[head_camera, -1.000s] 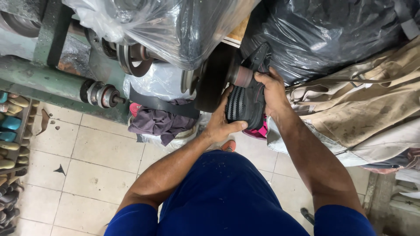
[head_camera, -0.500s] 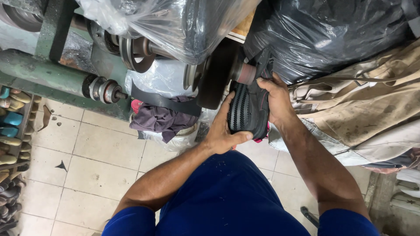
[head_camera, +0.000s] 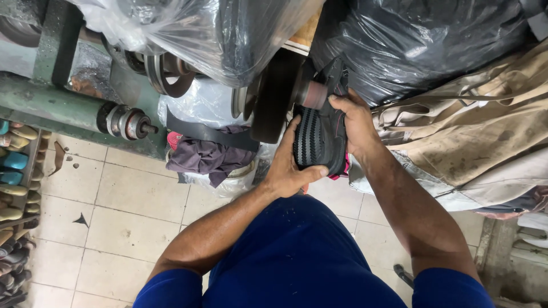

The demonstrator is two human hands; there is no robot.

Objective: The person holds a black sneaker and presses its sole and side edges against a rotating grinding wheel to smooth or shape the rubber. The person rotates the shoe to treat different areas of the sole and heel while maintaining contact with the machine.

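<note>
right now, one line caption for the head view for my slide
Both hands, left and right, press a black shoe against a grinding wheel.

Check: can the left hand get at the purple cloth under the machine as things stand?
Probably yes. The purple cloth lies in the open just beside the left hand, with nothing between them. But that hand is gripping the black shoe with the right hand, so it must let go first.

L arm: bent at elbow, reaching fwd, my left hand (head_camera: 287, 165) cupped, thumb out to the right, fingers curled in grip | R arm: stretched fwd, wrist bent in, my right hand (head_camera: 355, 122) clamped, fingers wrapped over top | both hands close, facing each other
</note>
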